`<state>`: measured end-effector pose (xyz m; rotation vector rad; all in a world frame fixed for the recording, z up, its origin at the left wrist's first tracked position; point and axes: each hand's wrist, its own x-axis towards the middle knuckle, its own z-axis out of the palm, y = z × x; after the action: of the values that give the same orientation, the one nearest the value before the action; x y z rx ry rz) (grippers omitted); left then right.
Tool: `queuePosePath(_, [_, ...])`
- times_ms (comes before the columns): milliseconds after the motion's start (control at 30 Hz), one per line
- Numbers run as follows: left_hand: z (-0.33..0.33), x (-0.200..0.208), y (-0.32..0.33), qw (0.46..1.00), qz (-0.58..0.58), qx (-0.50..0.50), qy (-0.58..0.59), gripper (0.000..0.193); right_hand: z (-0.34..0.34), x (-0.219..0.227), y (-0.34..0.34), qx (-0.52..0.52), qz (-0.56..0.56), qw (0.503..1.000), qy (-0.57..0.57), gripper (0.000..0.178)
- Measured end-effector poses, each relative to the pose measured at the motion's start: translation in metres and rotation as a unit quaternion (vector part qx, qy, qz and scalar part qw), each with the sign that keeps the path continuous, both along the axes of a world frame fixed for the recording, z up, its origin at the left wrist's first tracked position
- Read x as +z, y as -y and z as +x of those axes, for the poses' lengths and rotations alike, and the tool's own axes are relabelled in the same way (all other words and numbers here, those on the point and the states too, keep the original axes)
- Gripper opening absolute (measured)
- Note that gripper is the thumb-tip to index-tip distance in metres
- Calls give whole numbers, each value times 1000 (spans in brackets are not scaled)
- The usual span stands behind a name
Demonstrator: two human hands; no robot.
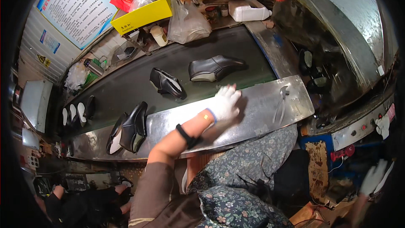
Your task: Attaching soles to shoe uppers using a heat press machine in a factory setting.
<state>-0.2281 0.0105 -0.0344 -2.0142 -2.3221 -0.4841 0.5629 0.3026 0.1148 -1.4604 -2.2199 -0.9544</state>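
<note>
My left hand (228, 102), in a white glove, is over the steel plate (257, 101) with its fingers apart and nothing in them. Just beyond its fingertips, on the dark belt, stands a black leather shoe (215, 68). Left of that, another black shoe (166, 83) shows its pale lining. Two black shoes (134, 128) rest together on the plate's left part. A pair of metal pincers (280, 106) lies at the plate's right end. Far at the lower right is my right hand (373, 178), gloved and blurred, beside a long white piece (384, 176); its grip is unclear.
Several shoes (80, 112) with white soles showing stand at the belt's left end. Behind the belt, a shelf carries a yellow box (143, 16), a plastic bag (188, 23) and a white jug (249, 10). More dark shoes (316, 76) sit inside the machine at right. Another person (84, 204) is at lower left.
</note>
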Motion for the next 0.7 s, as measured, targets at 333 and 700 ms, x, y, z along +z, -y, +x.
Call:
queuePosePath(333, [-105,-8,-176,950,-226,164,-141,46,-241,-228,287,29,-399,835,-379,30])
queuePosePath(700, [-54,106,-60,983,166,-75,-18,41,-264,-173,220,80,-428,792,-428,29])
